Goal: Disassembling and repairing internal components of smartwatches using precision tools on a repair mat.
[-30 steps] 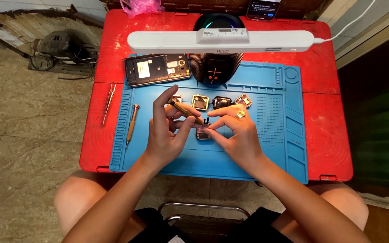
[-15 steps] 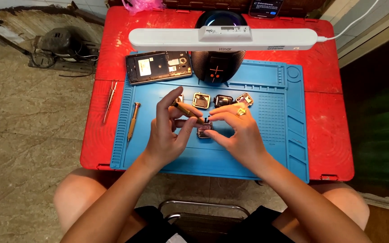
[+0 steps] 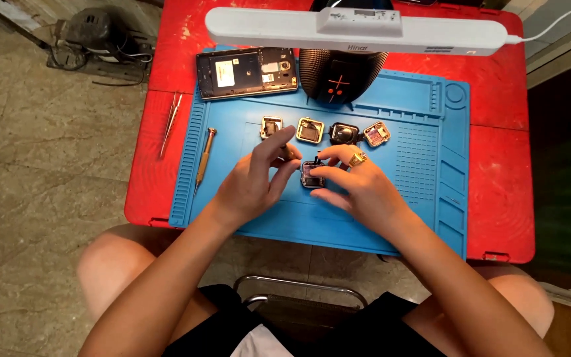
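My left hand [image 3: 252,185] pinches a small brass-coloured screwdriver [image 3: 290,151], whose tip points toward a small square watch-like module [image 3: 310,174] on the blue work mat [image 3: 424,198]. My right hand [image 3: 358,188], with a gold ring on one finger, grips that module from the right and steadies it against the mat. The two hands nearly touch over it. My fingers hide most of the tool's shaft.
Several small square modules [image 3: 310,129] lie in a row just beyond my hands. An opened phone [image 3: 246,71] and a black rounded lamp base [image 3: 340,73] sit at the back under a white lamp bar [image 3: 358,30]. Tweezers [image 3: 170,122] and another screwdriver [image 3: 205,155] lie left on the red table [image 3: 503,165].
My left hand has swung the screwdriver from lying across my fingers to pointing at the module. My right hand has stayed on the module.
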